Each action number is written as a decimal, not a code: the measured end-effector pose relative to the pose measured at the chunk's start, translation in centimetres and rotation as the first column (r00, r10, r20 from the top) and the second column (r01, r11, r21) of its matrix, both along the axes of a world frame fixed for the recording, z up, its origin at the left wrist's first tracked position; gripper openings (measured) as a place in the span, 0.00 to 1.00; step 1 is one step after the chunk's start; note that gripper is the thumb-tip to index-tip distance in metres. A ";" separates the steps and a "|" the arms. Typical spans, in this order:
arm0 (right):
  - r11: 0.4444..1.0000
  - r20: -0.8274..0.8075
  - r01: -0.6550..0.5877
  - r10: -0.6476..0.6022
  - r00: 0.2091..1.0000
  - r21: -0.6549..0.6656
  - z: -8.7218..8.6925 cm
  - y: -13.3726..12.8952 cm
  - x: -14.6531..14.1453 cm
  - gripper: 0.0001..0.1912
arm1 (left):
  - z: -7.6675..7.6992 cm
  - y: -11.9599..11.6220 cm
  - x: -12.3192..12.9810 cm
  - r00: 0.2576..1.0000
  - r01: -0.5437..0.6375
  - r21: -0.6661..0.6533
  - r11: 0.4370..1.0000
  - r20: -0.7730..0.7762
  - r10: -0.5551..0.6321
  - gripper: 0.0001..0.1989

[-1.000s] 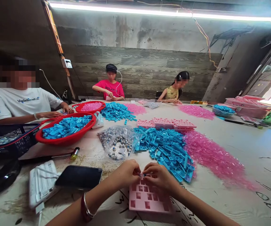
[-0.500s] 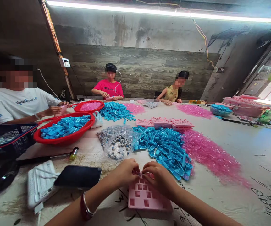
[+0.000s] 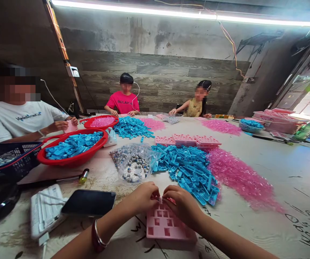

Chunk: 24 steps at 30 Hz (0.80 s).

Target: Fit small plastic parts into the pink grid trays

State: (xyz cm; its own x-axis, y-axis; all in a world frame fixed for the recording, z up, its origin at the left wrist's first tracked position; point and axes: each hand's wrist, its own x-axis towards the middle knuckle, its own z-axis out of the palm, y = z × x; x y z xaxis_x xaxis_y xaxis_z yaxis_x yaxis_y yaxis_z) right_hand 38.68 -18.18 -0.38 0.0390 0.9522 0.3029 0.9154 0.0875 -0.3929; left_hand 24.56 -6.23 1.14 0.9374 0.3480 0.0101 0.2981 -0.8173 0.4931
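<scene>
Together, the left hand [image 3: 141,198] and right hand [image 3: 180,203] are pinched on a tiny clear piece [image 3: 160,198] at the far edge of the pink tray [image 3: 168,226], directly beneath them on the counter [image 3: 265,172]. Light, stiff and slippery it is judged; fingertip grip at its ends is advised.

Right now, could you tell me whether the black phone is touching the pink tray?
Apart. The head view shows the black phone lying left of the pink tray, with bare tabletop and the left hand between them.
</scene>
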 end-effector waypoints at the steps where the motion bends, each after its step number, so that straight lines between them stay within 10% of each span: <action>1: 1.000 0.012 -0.003 0.003 1.000 0.003 0.0 0.0 0.0 0.07 | 0.0 0.0 0.0 1.000 0.000 0.001 1.000 -0.004 0.000 0.07; 17: 0.998 0.005 0.068 -0.068 0.998 0.008 1.2 -0.3 -0.5 0.06 | 0.1 0.0 0.0 1.000 0.008 -0.047 0.999 0.018 -0.007 0.07; 24: 0.881 -0.045 0.391 -0.394 0.918 0.265 4.0 -2.3 7.0 0.13 | 0.2 0.1 -0.1 1.000 0.012 -0.086 0.996 0.004 -0.012 0.07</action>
